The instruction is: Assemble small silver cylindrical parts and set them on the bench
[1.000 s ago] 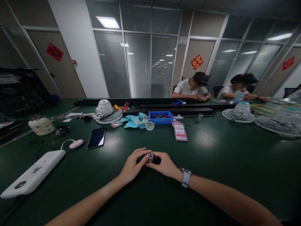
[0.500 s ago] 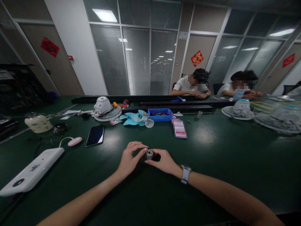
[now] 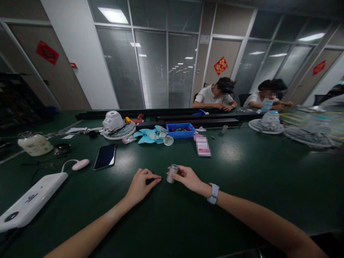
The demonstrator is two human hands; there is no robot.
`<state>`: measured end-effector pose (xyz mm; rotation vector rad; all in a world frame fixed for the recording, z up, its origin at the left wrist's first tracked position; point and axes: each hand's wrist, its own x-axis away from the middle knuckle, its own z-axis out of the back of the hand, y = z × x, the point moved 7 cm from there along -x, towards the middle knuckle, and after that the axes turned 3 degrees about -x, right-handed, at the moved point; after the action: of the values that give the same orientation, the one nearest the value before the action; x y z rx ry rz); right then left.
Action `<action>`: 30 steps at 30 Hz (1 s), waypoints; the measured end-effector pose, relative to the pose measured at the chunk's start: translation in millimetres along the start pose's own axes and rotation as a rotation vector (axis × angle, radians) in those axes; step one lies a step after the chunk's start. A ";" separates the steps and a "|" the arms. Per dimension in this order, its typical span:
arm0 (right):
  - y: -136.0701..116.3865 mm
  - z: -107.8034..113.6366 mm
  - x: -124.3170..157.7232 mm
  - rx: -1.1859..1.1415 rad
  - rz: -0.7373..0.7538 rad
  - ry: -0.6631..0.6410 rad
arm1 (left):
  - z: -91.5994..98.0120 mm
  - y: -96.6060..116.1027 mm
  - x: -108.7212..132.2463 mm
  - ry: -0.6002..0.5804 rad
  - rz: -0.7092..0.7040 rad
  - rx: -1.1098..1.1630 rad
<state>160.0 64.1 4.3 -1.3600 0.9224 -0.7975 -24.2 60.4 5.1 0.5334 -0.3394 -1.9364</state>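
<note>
My right hand (image 3: pixel 188 179) is closed around a small grey metal cylinder (image 3: pixel 171 175), which leans slightly, its dark top end facing up. Thumb and fingers grip it from the right side. To the left of the cylinder, my left hand (image 3: pixel 141 184) has its thumb and index fingertip pinched together just above the table. Whatever may be between those fingertips is too small to name. A narrow gap separates the left fingertips from the cylinder.
On the green table (image 3: pixel 150 225) lie a phone (image 3: pixel 105 157), a white power bank-like device (image 3: pixel 33 199), blue fan blades (image 3: pixel 152 136), a blue tray (image 3: pixel 181 135) of wires and a white fan part (image 3: pixel 114 123). Two people (image 3: pixel 215 96) sit across.
My left hand has drawn away from the cylinder to the left, fingertips now pinched. My right hand has tilted the cylinder, so its side shows. The view has shifted slightly.
</note>
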 end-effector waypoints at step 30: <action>26.1 24.3 -4.1 -0.565 -0.338 0.026 | 4.8 -17.6 3.0 0.127 0.148 0.333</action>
<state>178.7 80.3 -21.8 -2.0412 0.9940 -0.8415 -41.5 64.8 0.5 0.8208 -0.6081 -1.7022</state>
